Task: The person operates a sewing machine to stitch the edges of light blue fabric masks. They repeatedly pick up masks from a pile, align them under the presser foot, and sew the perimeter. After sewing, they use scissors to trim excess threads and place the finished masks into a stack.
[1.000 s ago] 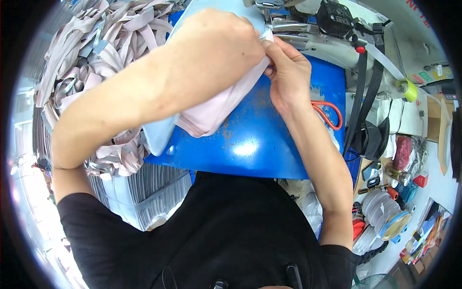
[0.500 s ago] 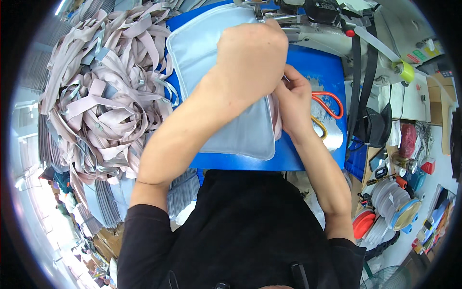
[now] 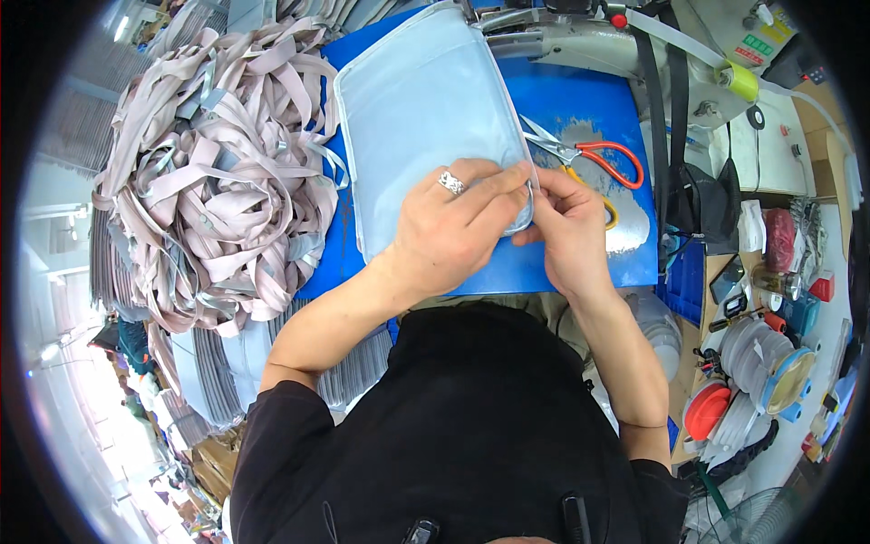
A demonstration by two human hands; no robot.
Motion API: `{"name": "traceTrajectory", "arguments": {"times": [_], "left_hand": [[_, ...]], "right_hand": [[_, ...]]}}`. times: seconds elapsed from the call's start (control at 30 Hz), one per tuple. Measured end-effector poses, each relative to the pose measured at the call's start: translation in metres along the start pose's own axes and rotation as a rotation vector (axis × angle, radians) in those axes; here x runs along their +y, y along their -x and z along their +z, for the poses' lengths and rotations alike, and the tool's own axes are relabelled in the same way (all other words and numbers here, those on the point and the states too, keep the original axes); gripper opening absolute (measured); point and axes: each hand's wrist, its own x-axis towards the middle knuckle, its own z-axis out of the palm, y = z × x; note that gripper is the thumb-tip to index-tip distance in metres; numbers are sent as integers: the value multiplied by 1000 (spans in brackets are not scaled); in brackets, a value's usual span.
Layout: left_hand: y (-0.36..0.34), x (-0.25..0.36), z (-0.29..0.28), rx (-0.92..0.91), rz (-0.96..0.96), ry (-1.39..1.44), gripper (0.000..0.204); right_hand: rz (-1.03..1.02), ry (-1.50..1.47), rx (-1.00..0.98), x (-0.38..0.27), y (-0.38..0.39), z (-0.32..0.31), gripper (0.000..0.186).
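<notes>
A light grey-blue fabric panel (image 3: 417, 100) with a bound edge lies on the blue work table, its far end by the sewing machine (image 3: 580, 45). My left hand (image 3: 458, 213), with a silver ring, rests over the panel's near right part, its fingertips pinching the edge. Close beside it, my right hand (image 3: 573, 231) has thumb and fingers closed on that same edge near the near right corner. Part of the edge is hidden by my fingers. Just right of my hands lie scissors (image 3: 609, 156) with one red and one yellow handle loop visible.
A large heap of pinkish-grey fabric strips (image 3: 222, 190) rises left of the blue table (image 3: 580, 95). Stacked grey panels (image 3: 213, 376) sit below it. Black straps (image 3: 675, 109) hang at the right, near a shelf with spools (image 3: 748, 354) and a red lid (image 3: 707, 412).
My left hand has come down toward me from the sewing machine to the panel's near right edge. The panel is turned slightly, and the scissors' blades now show.
</notes>
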Motion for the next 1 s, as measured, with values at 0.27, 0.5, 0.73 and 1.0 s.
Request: {"name": "traceTrajectory", "arguments": {"times": [0.27, 0.5, 0.73, 1.0], "left_hand": [[-32, -34, -10, -71, 25, -65, 35], [-55, -77, -14, -108, 55, -109, 35], [-77, -125, -9, -186, 80, -164, 38], [-56, -148, -38, -297, -40, -378, 70]], "right_hand": [[-17, -147, -3, -2, -42, 17, 21], [-24, -168, -35, -7, -89, 30, 22], [-54, -227, 13, -14, -134, 46, 23], [-74, -118, 202, -27, -147, 64, 24]]}}
